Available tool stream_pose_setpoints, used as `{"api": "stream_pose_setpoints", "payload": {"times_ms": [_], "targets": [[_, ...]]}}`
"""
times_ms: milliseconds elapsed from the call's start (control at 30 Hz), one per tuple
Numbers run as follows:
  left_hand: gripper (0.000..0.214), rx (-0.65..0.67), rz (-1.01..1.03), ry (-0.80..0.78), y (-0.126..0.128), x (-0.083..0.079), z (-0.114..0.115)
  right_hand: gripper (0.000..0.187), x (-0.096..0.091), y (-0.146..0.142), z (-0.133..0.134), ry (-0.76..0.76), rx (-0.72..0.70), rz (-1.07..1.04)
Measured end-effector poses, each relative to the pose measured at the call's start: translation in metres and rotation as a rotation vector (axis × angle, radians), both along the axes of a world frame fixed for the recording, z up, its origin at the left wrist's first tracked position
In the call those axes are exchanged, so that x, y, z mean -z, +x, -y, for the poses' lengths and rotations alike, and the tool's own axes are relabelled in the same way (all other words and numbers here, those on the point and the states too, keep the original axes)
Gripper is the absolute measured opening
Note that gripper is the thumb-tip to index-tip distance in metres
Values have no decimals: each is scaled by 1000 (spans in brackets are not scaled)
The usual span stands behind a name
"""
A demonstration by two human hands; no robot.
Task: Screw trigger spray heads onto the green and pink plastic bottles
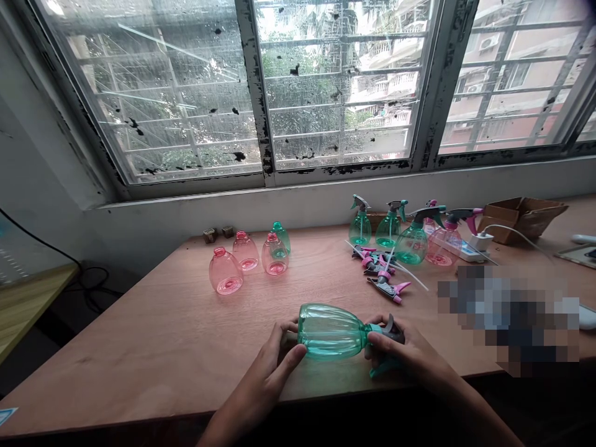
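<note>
A green spray bottle (pixel 331 332) lies sideways in the air just over the table's front edge, its spray head toward the right. My left hand (pixel 279 360) is closed around the base of the bottle. At the neck, my right hand (pixel 395 347) grips the grey and green spray head (pixel 391 330). Behind, on the left, stand pink bottles (pixel 226 273) without heads and a green one (pixel 282 236). Several loose pink and grey spray heads (pixel 386 287) with tubes lie to the right, in front of assembled green spray bottles (pixel 412 242) and pink ones (pixel 444 245).
The wooden table (pixel 153 347) runs along a wall under barred windows. A cardboard box (pixel 521 218), a white power strip (pixel 470 251) and a cable are at the back right. A blurred patch (pixel 516 320) covers the right side. Two small dark blocks (pixel 210 235) sit near the wall.
</note>
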State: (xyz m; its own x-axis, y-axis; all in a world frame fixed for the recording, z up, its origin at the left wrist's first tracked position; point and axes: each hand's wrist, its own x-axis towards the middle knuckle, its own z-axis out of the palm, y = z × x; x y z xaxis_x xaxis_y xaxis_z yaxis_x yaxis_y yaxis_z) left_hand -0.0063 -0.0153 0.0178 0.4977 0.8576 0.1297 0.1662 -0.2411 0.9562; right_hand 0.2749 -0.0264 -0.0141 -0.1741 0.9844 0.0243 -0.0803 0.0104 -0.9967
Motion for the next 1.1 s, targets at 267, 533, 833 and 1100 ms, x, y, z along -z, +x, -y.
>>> {"api": "stream_pose_setpoints", "payload": {"times_ms": [267,533,833,1100], "targets": [[67,-8,-41,-20,-4,0,7,41,-1,0,0,-2,-1,-2],[66,19,12,0,-1,0,6,41,-2,0,1,9,-27,19],[73,-8,-29,36,-4,2,4,42,-1,0,1,-2,-13,4],[91,1,-67,104,-3,3,7,44,-2,0,2,-5,-12,21]]}}
